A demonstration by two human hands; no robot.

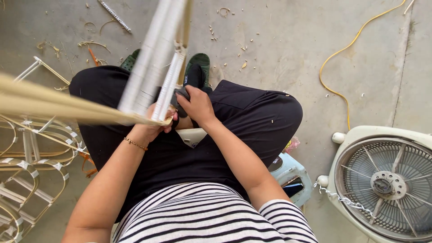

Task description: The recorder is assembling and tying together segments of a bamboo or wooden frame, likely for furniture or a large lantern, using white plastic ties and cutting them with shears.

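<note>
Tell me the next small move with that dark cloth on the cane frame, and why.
Probably slide the right hand with the dark cloth up the pale slats: the cloth sits at their lower end, and the left hand grips the cane frame steady.

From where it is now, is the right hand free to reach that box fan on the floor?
Probably not at once: the right hand grips a dark cloth against the cane frame, and the fan lies beyond the right knee.
</note>
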